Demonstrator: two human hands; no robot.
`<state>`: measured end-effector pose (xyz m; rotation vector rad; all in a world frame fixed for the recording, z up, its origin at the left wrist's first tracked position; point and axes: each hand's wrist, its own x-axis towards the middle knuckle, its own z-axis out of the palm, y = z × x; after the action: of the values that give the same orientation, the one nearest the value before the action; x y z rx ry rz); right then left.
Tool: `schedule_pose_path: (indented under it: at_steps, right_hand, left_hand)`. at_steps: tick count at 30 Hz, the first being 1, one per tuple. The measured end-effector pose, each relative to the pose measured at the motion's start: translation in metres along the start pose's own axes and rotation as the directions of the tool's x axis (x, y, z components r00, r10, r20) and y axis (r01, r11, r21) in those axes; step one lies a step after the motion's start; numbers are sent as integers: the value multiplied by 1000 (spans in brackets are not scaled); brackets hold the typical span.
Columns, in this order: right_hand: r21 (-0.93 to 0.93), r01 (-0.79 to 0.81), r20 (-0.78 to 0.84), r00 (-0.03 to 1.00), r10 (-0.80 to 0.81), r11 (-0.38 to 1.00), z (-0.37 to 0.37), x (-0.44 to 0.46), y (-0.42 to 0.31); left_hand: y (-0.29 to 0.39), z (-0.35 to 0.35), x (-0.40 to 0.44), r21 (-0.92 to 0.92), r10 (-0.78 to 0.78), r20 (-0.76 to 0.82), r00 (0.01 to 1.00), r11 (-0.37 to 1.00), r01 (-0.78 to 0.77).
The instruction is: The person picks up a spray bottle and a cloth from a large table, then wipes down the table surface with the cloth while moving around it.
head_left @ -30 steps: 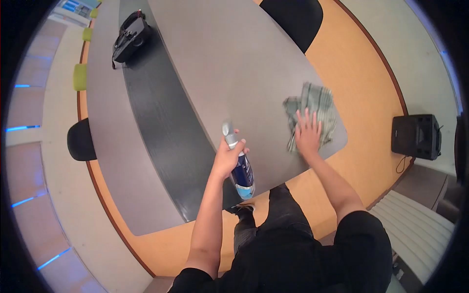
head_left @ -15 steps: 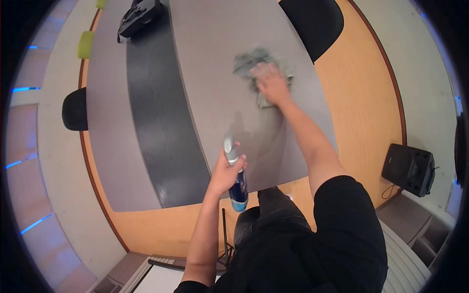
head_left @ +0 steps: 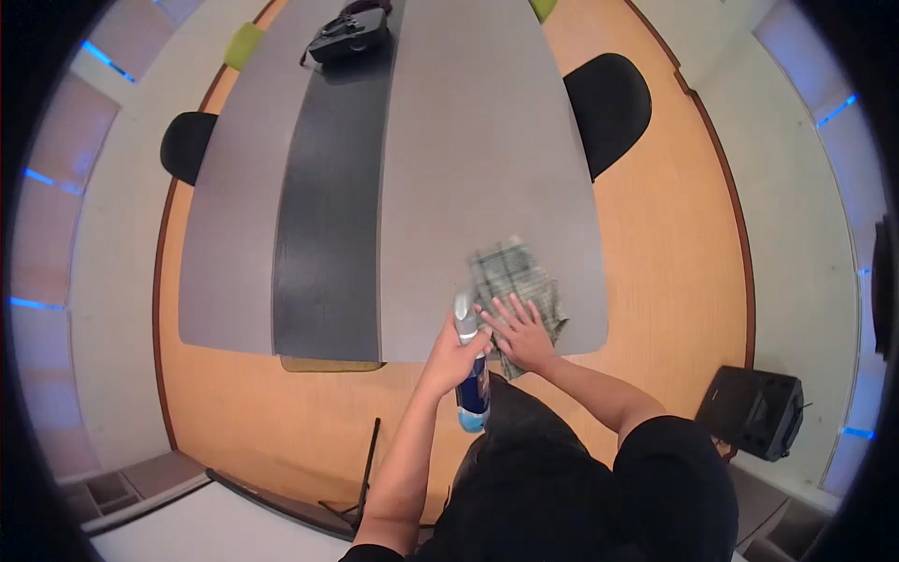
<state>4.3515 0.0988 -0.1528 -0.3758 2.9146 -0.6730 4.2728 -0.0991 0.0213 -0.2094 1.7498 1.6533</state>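
Observation:
My left hand (head_left: 455,354) is wrapped around the neck of a spray bottle (head_left: 475,398), which has a grey trigger head, a dark blue body and a light blue base. The bottle is held upright near the table's front edge. My right hand (head_left: 521,335) lies flat with its fingers spread on a checked grey-green cloth (head_left: 515,272). Under that palm the cloth rests on the grey table (head_left: 449,169), and one corner hangs at the near edge. The two hands are close together, with the bottle just left of the cloth.
A black bag (head_left: 348,37) sits at the table's far end on its dark centre strip (head_left: 328,215). Black chairs stand at the right (head_left: 609,108) and left sides. A black speaker (head_left: 752,412) is on the floor at right, and a thin black stand (head_left: 368,478) is near my left arm.
My right hand has drawn the cloth back across the table toward me, to the near edge. My left hand still holds the spray bottle, and the camera view has turned.

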Motion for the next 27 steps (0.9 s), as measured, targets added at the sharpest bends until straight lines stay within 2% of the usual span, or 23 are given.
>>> schedule_pose_path:
  at_steps: [3,6,9,11,14,16,17,18,19,20,23,25,27]
  right_hand:
    - [84,226,39,972,-230,971,-7,39,3]
    - [72,301,140,941,-308,951,-19,76,60]
    - [-22,28,-47,998,-29,999,-8,133,106]
    - [-34,-200,-226,956,187,979,3,156,111]
    - [-104,-246,-210,952,220,964,17,167,58]
    - [-77,31,-5,999,-32,997,8,166,16]
    - [-24,227,57,973,-225,974,7,158,-2]
    - [45,407,107,906,-410,912,9,155,-17]
    - [172,543,111,819,-564,822,7,157,-31]
    - [304,654,84,706,-704,693,12,166,-34]
    - [375,794,58,495,-867,479,9,215,-42]
    - [277,812,53,521,-852,514,32,258,-50]
    - [260,755,46,612,-789,601,43,309,-41]
  left_hand:
    - [-3,-9,-9,-29,12,-24,1000,999,-13]
    - [4,2,-26,-26,-36,-55,998,999,35]
    - [12,4,-31,-47,-54,-111,992,998,49]
    - [7,3,-33,-41,-26,-171,985,999,19]
    - [12,4,-30,-20,-36,-257,966,999,32]
    - [13,8,-29,-1,-34,-304,952,999,35]
    - [11,13,-30,11,-19,-324,946,1000,24]
    - [11,15,-30,24,-6,-344,939,1000,16]
    - [26,16,-38,-41,-24,-345,938,999,11]
    - [34,21,-38,-41,-29,-361,932,999,16]
    - [52,29,-37,-43,-54,-420,906,998,40]
    - [62,34,-36,-100,-79,-456,886,994,37]
    - [48,43,-31,-159,-90,-509,856,987,9]
